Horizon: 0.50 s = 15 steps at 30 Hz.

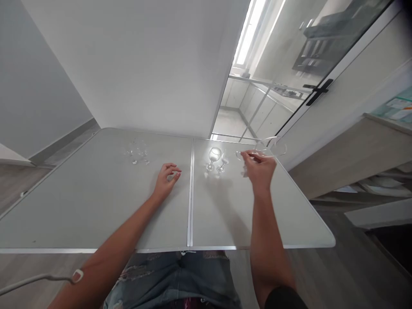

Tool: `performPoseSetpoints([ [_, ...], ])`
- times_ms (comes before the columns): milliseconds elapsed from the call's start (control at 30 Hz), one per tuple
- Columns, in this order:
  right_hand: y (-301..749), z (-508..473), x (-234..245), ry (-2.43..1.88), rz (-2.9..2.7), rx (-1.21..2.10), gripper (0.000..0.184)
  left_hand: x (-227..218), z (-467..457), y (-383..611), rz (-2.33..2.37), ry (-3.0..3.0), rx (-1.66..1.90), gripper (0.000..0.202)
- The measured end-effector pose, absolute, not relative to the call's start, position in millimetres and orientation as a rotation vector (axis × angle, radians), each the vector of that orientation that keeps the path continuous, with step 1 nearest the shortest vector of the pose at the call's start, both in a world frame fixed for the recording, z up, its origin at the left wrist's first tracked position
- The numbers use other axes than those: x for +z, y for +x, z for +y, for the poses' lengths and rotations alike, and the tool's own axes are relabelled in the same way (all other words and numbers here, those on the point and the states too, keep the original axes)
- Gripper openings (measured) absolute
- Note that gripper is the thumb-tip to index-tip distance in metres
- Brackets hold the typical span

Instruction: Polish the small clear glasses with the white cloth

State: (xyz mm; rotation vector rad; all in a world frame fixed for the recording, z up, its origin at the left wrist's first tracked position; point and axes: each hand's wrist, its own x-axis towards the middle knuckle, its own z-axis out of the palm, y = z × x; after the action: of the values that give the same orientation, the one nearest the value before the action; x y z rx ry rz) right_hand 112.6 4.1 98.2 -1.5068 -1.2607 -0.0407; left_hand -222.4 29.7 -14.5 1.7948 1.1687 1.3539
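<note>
My right hand (260, 168) pinches a clear wine glass (279, 147) over the right part of the table. The glass is tipped on its side, its bowl to the right and what looks like its foot to the left of my fingers. Two stemmed wine glasses (214, 154) stand upright close together, left of that hand. My left hand (165, 178) hovers at or just above the table left of the seam, fingers loosely curled and apart, holding nothing. Farther left stands a group of clear glassware (137, 152), too faint to tell piece from piece.
The pale folding table (106, 201) has a metal seam (191, 193) down its middle. A white wall (154, 68) rises behind it. At the right are a glass door with a black handle (318, 92) and a wooden shelf unit (350, 150). A white cable (35, 279) runs by my left forearm.
</note>
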Motion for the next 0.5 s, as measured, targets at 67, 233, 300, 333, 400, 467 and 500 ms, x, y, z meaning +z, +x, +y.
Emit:
performPoseSetpoints([
  [67, 148.8, 13.6, 92.3, -1.615, -1.319, 0.042, 0.024, -13.3, 29.6, -220.9, 1.173, 1.795, 1.347, 0.025],
  [233, 188.1, 34.1, 42.9, -1.889, -1.275, 0.318, 0.027, -12.4, 30.3, -222.0, 1.152, 1.781, 1.333, 0.028],
  [300, 187.3, 39.5, 24.1, -1.92, -1.293, 0.376, 0.027, -12.3, 30.6, -223.8, 1.132, 1.777, 1.331, 0.032],
  [333, 185.4, 41.9, 16.7, -1.932, -1.307, 0.381, 0.027, -12.1, 30.6, -224.5, 1.124, 1.776, 1.334, 0.034],
  [400, 180.9, 46.3, 5.9, -1.971, -1.322, 0.366, 0.026, -11.3, 30.4, -224.9, 1.109, 1.768, 1.343, 0.039],
  [467, 177.0, 50.5, -0.9, -2.019, -1.336, 0.358, 0.024, -10.5, 30.4, -224.3, 1.089, 1.76, 1.344, 0.044],
  [500, 175.4, 52.4, -3.3, -2.04, -1.342, 0.36, 0.022, -10.3, 30.6, -224.0, 1.08, 1.759, 1.343, 0.046],
])
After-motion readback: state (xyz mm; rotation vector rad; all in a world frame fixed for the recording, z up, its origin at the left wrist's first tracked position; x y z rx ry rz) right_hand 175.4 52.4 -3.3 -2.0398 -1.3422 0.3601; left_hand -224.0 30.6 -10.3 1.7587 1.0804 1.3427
